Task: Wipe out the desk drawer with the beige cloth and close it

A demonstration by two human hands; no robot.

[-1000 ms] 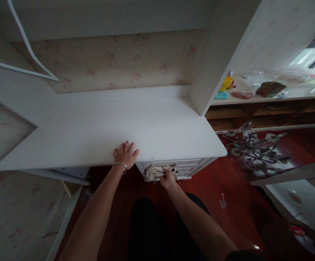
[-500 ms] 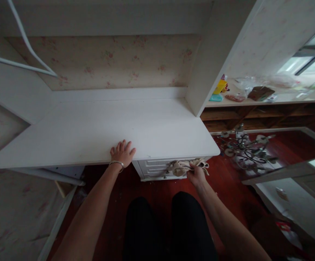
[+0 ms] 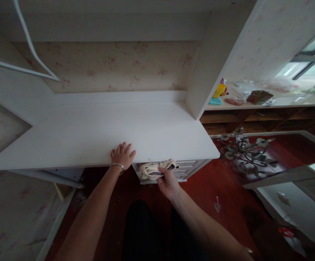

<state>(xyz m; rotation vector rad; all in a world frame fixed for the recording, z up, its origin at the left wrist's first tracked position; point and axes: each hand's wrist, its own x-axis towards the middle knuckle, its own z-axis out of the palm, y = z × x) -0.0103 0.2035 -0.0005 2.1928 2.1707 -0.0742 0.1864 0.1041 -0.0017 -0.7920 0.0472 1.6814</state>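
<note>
My left hand (image 3: 122, 156) lies flat near the front edge of the white desk (image 3: 92, 134), fingers spread, a bracelet on the wrist. Bunched in my right hand (image 3: 168, 183) is a cream cloth (image 3: 151, 170) with darker patches. It is held at the front of the white drawer unit (image 3: 186, 168) under the desk's right part. The cloth covers the upper left of the drawer fronts, so whether it touches them everywhere is hidden.
A white cable (image 3: 31, 47) hangs at the upper left. On the red floor to the right lies a chandelier (image 3: 244, 150). Behind it, a low shelf (image 3: 290, 103) carries plastic bags and a small box (image 3: 259, 97). A white cabinet (image 3: 285, 199) stands at the lower right.
My right hand has moved left along the drawer fronts with the cloth, uncovering their right part. My left hand stays on the desk.
</note>
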